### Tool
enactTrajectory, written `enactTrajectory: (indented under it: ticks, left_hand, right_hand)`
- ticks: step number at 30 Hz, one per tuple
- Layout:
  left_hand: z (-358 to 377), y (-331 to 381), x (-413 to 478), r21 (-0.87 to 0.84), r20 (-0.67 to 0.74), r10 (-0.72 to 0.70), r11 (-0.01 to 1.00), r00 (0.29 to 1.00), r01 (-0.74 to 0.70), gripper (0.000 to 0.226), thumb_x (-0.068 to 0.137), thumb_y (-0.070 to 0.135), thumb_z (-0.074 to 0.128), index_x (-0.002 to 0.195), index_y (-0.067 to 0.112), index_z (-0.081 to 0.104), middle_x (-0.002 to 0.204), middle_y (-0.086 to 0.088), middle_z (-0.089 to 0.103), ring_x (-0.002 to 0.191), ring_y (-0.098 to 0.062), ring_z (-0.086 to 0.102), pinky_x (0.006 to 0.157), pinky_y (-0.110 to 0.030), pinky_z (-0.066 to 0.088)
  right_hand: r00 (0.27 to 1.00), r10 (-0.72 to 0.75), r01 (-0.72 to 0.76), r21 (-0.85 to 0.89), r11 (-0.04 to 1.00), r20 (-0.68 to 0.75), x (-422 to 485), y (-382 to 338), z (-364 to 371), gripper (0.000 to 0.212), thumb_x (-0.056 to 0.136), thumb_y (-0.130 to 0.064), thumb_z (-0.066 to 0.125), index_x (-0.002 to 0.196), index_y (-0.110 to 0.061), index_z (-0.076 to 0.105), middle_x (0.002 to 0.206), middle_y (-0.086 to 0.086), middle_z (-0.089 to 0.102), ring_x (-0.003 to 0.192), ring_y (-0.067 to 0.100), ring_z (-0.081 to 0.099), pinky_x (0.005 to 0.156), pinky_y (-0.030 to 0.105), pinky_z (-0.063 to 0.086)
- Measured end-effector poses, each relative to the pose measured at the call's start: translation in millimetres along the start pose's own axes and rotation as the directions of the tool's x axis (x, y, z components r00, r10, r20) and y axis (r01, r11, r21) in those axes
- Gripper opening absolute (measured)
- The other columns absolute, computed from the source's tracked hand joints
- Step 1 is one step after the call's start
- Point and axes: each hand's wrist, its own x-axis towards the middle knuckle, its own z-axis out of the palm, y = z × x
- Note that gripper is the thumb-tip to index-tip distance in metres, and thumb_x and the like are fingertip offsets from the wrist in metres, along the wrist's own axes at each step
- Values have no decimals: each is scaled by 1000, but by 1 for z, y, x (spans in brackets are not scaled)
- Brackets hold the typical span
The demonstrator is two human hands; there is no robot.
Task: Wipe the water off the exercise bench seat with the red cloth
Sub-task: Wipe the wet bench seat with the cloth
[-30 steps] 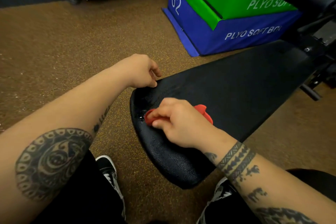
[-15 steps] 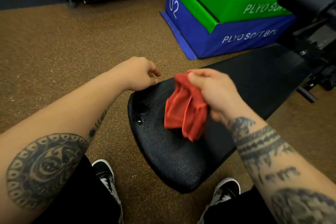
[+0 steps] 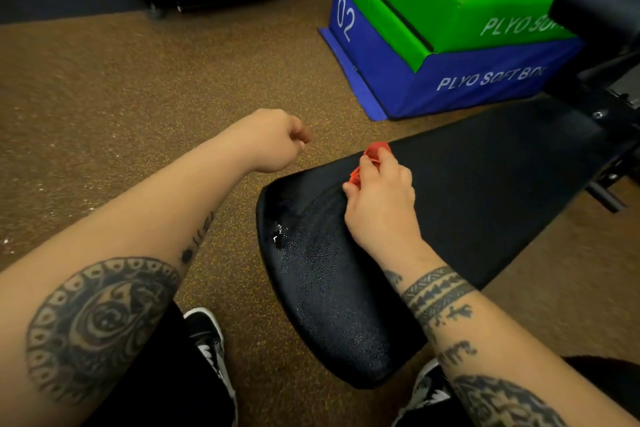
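The right hand (image 3: 381,204) has its fingers curled round the bunched red cloth (image 3: 375,153), holding it on the black exercise bench seat (image 3: 485,184) — red shows just past the fingertips. Water droplets (image 3: 278,236) glisten on the seat, left of those fingers. The left hand (image 3: 273,140) hovers beside the seat — fingers curled together, holding nothing.

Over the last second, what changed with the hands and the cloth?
The right hand lifted the red cloth off the wet spot, let it hang, then brought it down bunched farther up the seat. The left hand drifted off the seat edge, over the floor. Unchanged: water on the seat's near end; the right hand's grip on the cloth.
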Motion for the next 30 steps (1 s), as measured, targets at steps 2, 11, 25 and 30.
enactTrajectory:
  ticks: [2,11,25,30]
  left_hand:
    - [-2,-4,2,-30,-27,-37,999,999,36,30,96,26,53,123,31,67,123,-4,68,114,-24,61,97,-30,45]
    - [-13,-17,12,-307,-187,-173,945,967,109,30,93,27,51,118,29,67,110,-5,72,95,-27,69,88,-37,56]
    - [-11,-15,4,-315,-99,-138,944,985,100,28,94,25,56,117,27,70,112,-1,72,102,-22,67,92,-31,51]
    - [-6,-7,2,-236,-53,-47,971,998,33,26,95,26,56,117,29,70,112,0,70,106,-19,62,94,-29,46]
  right_hand:
    - [993,-92,96,57,994,-74,1,-5,7,38,90,-17,54,127,-11,61,144,7,48,117,35,45,98,49,45]
    - [780,-625,597,336,728,-31,-26,-66,17,43,71,3,58,111,-5,73,122,9,69,110,32,61,98,35,39]
    - [939,-343,328,330,885,-12,30,-25,-5,40,85,-8,62,124,-8,65,123,12,64,118,29,58,106,28,38]
    - [703,-710,616,465,636,39,-9,-28,-8,34,80,4,65,108,-11,75,114,3,71,110,20,63,103,30,45]
